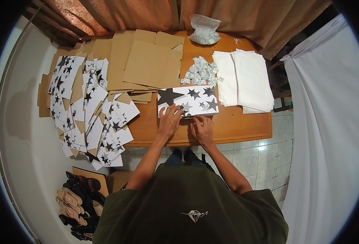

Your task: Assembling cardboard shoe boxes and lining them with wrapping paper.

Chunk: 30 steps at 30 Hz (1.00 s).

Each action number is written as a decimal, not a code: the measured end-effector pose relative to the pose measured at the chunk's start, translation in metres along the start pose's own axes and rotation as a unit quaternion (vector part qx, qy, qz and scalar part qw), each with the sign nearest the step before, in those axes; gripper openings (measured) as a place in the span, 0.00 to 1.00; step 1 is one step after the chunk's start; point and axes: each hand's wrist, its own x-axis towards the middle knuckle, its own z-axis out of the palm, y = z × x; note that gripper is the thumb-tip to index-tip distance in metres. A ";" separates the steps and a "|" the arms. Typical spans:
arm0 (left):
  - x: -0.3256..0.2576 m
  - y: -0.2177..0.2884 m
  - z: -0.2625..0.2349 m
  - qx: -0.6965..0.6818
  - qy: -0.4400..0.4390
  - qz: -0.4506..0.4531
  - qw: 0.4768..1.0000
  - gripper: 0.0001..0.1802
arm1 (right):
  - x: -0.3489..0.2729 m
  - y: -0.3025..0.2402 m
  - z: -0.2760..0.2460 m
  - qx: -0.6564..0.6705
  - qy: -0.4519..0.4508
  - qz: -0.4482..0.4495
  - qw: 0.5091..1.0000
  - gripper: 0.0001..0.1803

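A white cardboard box [193, 97] with black and grey stars lies closed near the table's front edge, long side toward me. On its front left part rests my left hand [169, 122], open, its fingers stretched over the lid. My right hand [203, 131] is at the front edge, open, with fingers bent against the box and the thumb apart. The front face of the box is mostly hidden from above. Just behind the box lies a heap of small whitish packets [201, 71].
Star-printed cardboard pieces [94, 118] pile up at the left, beside stacked brown cardboard sheets [153, 61]. White paper sheets [252, 81] lie right on the wooden table [244, 128]. A plastic bag [205, 30] stands at the back. Several shoes [80, 201] are low at left.
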 end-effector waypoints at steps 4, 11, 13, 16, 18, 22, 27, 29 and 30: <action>0.000 0.000 -0.001 -0.012 -0.007 -0.001 1.000 0.15 | 0.001 0.003 0.000 -0.018 0.017 -0.024 0.999 0.19; -0.002 0.000 -0.002 -0.016 0.012 0.010 1.000 0.15 | 0.002 0.005 0.000 -0.022 0.028 -0.028 0.999 0.19; -0.003 0.001 -0.002 -0.018 0.013 0.006 1.000 0.15 | 0.004 0.004 -0.002 -0.018 0.012 -0.019 1.000 0.18; -0.004 -0.002 0.002 -0.021 0.024 0.010 0.999 0.16 | 0.008 0.003 -0.001 -0.016 0.015 -0.022 1.000 0.17; -0.002 0.000 0.001 -0.016 0.019 0.008 1.000 0.16 | 0.009 0.005 0.000 -0.012 0.014 -0.018 1.000 0.17; -0.001 -0.001 0.000 0.011 0.015 0.023 1.000 0.17 | 0.008 0.006 0.004 -0.013 0.015 -0.013 1.000 0.15; -0.003 -0.004 0.003 0.003 0.012 0.025 1.000 0.16 | 0.008 0.005 0.003 -0.006 0.020 -0.021 1.000 0.16; -0.003 -0.005 0.003 -0.001 0.009 0.024 1.000 0.16 | 0.008 0.006 0.004 -0.006 0.025 -0.022 0.999 0.17; -0.003 -0.006 0.002 -0.008 0.004 0.018 1.000 0.16 | 0.008 0.006 0.004 -0.003 0.024 -0.025 0.999 0.15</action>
